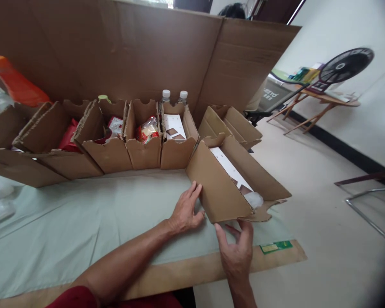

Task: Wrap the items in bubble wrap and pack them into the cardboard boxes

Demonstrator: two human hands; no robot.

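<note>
An open-topped cardboard box (pixel 224 188) stands askew at the right end of the table, its near end facing me. Inside it are a long white carton (pixel 232 171) with brown pictures and a crumpled piece of clear plastic (pixel 254 199). My left hand (pixel 186 209) is beside the box's left wall, fingers stretched and thumb apart, fingertips at the cardboard. At the near bottom edge, my right hand (pixel 235 248) has its thumb and fingers on the box; some fingertips are hidden behind the edge.
Several cardboard bins (pixel 144 152) holding packets and cartons line the table's back, before a tall cardboard panel (pixel 131 51). Two bottles (pixel 166 96) and an orange container (pixel 16 83) stand behind. A green packet (pixel 276 247) lies at the front edge. A fan (pixel 343 66) stands right.
</note>
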